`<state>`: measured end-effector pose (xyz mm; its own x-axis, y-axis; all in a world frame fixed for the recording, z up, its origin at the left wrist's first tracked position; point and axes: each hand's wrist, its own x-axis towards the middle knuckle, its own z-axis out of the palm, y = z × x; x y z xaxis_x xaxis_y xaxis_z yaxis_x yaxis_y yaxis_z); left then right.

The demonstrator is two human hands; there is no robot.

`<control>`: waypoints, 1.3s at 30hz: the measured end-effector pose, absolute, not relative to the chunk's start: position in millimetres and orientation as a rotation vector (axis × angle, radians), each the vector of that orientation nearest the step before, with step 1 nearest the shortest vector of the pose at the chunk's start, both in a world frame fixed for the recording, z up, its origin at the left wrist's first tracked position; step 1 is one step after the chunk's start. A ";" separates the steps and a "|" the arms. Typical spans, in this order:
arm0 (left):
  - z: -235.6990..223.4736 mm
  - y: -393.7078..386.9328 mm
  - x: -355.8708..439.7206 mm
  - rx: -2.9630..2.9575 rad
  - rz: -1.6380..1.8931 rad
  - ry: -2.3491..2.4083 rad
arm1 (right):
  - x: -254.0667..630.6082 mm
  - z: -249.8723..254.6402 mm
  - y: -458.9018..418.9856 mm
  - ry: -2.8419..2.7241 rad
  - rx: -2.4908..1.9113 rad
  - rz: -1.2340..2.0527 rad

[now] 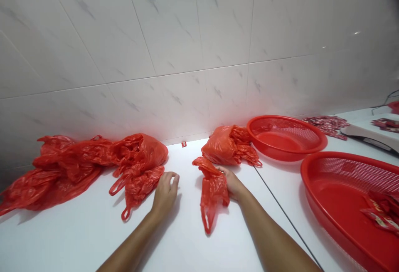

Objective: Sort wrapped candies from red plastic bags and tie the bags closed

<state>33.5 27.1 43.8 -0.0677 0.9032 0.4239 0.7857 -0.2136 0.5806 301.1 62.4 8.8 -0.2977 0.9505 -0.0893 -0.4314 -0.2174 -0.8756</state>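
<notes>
My right hand [232,182] grips a crumpled red plastic bag [213,184] from its right side, and the bag's handle loop dangles toward me. Most of that hand's fingers are hidden behind the plastic. My left hand [166,189] is beside another red plastic bag [145,184], its fingers loosely curved and the thumb apart; nothing shows between them. Whether its fingertips touch that bag I cannot tell. Behind these lie a bundled red bag [152,151] on the left and a stuffed red bag [221,145] against the wall on the right.
More crumpled red bags [65,172] spread across the left of the white table [187,238]. To the right stand a red round basket [282,155] and a larger red basket [314,197] with red packets [385,211] in it. A small red packet [183,144] lies by the tiled wall.
</notes>
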 end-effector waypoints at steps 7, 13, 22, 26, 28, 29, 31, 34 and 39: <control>-14.0 -21.4 114.7 2.244 1.322 1.425 | 276.5 4.4 46.8 -0.990 -1.043 1.525; -15.2 -5.3 103.0 2.052 1.243 1.412 | 278.4 4.2 41.2 -1.521 -1.252 1.080; -15.6 25.9 91.3 1.645 1.289 1.604 | 318.2 -10.5 70.0 -1.534 -1.190 1.120; -12.9 29.6 93.8 1.611 1.320 1.608 | 321.7 -4.6 73.5 -1.504 -1.134 1.007; -10.7 28.8 95.5 1.585 1.332 1.605 | 322.4 2.0 73.4 -1.493 -1.115 0.930; -9.8 28.2 96.3 1.574 1.336 1.603 | 323.1 5.8 72.7 -1.483 -1.111 0.881; -8.7 26.9 97.6 1.554 1.341 1.596 | 324.3 13.3 69.3 -1.465 -1.095 0.730; -7.9 25.3 99.5 1.517 1.342 1.590 | 320.8 21.7 57.6 -1.515 -1.011 0.491; -3.8 20.3 102.6 1.425 1.350 1.548 | 284.9 23.1 27.8 -1.855 -0.835 0.305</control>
<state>102.6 20.3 -3.8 -0.2161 0.9588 0.1843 0.3129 -0.1108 0.9433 284.9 27.8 23.1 -0.2254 0.6684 0.7088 0.4062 0.7257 -0.5552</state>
